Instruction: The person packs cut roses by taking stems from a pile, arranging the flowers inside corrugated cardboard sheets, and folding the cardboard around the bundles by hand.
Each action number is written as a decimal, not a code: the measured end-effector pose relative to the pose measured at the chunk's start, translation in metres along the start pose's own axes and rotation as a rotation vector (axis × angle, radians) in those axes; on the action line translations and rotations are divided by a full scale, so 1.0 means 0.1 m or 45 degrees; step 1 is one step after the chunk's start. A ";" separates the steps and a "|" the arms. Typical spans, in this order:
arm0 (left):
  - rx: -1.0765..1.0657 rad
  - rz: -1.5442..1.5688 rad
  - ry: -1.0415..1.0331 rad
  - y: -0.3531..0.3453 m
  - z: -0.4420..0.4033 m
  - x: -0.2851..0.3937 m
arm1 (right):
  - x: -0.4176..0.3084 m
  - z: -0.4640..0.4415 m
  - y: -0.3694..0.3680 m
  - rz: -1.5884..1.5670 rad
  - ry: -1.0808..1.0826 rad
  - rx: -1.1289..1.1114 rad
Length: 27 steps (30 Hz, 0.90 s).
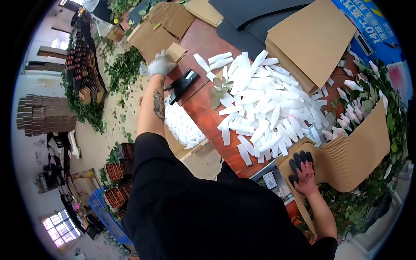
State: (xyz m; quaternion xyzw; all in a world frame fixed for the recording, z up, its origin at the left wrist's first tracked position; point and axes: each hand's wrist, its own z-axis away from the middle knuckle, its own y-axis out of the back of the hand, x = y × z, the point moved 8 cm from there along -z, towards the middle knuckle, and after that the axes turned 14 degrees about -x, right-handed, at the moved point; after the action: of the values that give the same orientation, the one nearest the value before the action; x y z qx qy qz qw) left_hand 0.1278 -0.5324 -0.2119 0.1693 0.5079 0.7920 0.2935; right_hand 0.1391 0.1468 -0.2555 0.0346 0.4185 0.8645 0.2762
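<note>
From the head camera, the right hand in a pink-and-black glove [305, 174] is pressed palm-down, fingers spread, on a long, curling sheet of brown corrugated cardboard [366, 149], near the heap of white mesh foam sleeves [260, 102]. Way across, the left hand in a whitish glove [161, 64] has bent fingers at a small brown cardboard piece [176, 52], by a black stapler-like tool [184, 86]; can't tell if it's pinching anything. Honest tip: keep that right palm flat and weight even, since the sheet looks springy and could crease.
</note>
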 end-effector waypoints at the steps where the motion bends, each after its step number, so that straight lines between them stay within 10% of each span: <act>1: -0.010 0.009 0.006 0.01 0.04 -0.01 | 0.01 0.01 -0.03 0.015 0.003 0.057; 21: 0.134 0.032 -0.035 0.01 0.30 0.35 | -0.10 0.06 0.25 -0.108 0.000 0.190; 25: 0.546 0.481 -0.630 0.29 0.15 0.04 | -0.04 0.14 0.47 -0.524 0.192 0.721; 27: 0.339 1.702 -0.813 0.50 0.89 0.48 | 0.01 0.10 0.26 -0.536 0.120 0.771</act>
State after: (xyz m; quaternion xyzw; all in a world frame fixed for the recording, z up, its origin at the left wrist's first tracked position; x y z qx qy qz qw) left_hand 0.1270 -0.4546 -0.1296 0.6969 0.2787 0.6459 -0.1397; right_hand 0.1294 0.1413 -0.2295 -0.0119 0.6655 0.6264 0.4057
